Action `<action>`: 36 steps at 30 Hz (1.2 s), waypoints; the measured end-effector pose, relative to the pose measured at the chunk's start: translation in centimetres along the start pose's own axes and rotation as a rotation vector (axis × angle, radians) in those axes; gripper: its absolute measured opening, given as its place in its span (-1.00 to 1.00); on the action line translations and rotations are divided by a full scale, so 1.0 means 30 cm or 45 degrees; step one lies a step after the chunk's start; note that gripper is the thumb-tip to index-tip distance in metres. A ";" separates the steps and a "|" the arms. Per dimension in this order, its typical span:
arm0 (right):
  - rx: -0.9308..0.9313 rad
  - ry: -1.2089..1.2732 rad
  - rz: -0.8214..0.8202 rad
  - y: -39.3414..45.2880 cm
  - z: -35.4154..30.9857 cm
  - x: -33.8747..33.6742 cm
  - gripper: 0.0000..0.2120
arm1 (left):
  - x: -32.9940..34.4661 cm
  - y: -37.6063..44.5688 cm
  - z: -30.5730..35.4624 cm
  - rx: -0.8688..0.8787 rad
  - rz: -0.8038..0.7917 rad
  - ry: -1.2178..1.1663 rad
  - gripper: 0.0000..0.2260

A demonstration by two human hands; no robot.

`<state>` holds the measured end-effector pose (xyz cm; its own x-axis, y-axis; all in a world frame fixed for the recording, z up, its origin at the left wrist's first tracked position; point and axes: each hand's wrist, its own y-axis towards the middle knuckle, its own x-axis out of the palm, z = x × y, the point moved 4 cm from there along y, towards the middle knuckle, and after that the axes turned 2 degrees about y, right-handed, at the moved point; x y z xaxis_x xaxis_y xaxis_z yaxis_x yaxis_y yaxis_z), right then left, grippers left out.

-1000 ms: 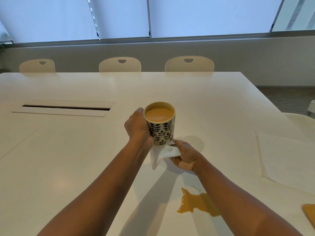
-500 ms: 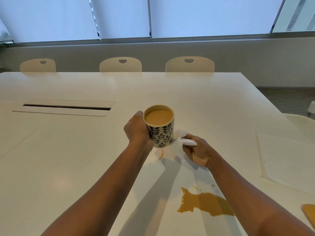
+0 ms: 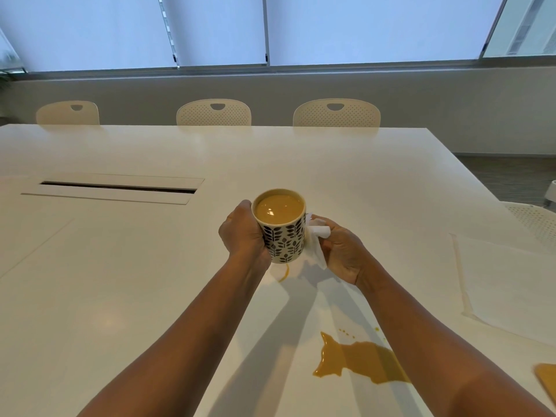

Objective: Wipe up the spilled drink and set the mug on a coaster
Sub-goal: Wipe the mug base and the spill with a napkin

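Since a second ago the right hand [image 3: 341, 254] brings its pinched napkin [image 3: 316, 246] up the mug [image 3: 281, 227] side, catching drips; left hand [image 3: 243, 234] grips the mug above the table [image 3: 120, 281], puddle [image 3: 358, 362] near the front edge unwiped.

Office meeting room; long white conference table [image 3: 150, 296] with cable slot [image 3: 117, 188]; matching chairs [image 3: 213, 112]; roller-blind windows [image 3: 216, 28]
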<state>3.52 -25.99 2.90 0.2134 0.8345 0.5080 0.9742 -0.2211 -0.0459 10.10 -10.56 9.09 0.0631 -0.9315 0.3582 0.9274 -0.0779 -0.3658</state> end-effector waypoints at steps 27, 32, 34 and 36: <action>-0.262 -1.298 0.484 0.001 0.093 -0.061 -0.87 | 0.000 0.009 0.017 0.012 0.025 -0.025 -0.82; -0.336 -1.675 0.277 0.033 0.140 0.021 -0.80 | 0.002 0.012 0.031 0.016 0.020 -0.030 -0.83; -0.234 -1.678 0.218 0.028 0.158 0.053 -0.79 | -0.002 0.012 0.034 0.020 0.021 -0.019 -0.85; -0.140 -1.651 0.092 0.027 0.192 0.095 -0.73 | -0.007 0.015 0.036 0.023 0.026 -0.024 -0.86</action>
<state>5.35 -20.87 -0.65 0.2406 0.6817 -0.6909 0.9596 -0.2743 0.0635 10.91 -10.00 9.78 0.0885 -0.9260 0.3671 0.9325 -0.0525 -0.3574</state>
